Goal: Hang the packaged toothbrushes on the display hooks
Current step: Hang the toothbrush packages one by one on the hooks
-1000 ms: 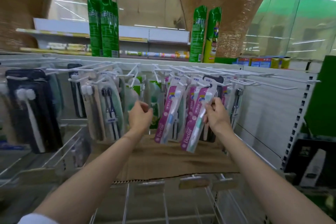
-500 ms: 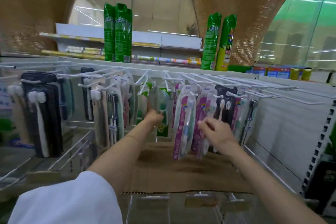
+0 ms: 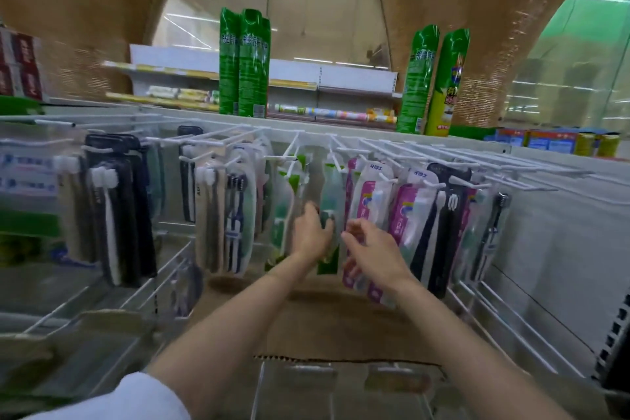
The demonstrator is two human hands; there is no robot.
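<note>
White wire display hooks (image 3: 385, 153) ran along the shelf front under tall green spray cans (image 3: 243, 61), and the packaged toothbrushes (image 3: 371, 201), clear blister packs on pink-and-purple cards with white tops, hung from them right of centre. The left hand (image 3: 312, 232) curled its fingers round a green-and-clear pack (image 3: 329, 201) hanging on the neighbouring hook, while the right hand (image 3: 373, 251) hovered loosely curled and empty before the pink packs. A second earlier that right hand had pinched a tilted pink pack, which now hung straight.
</note>
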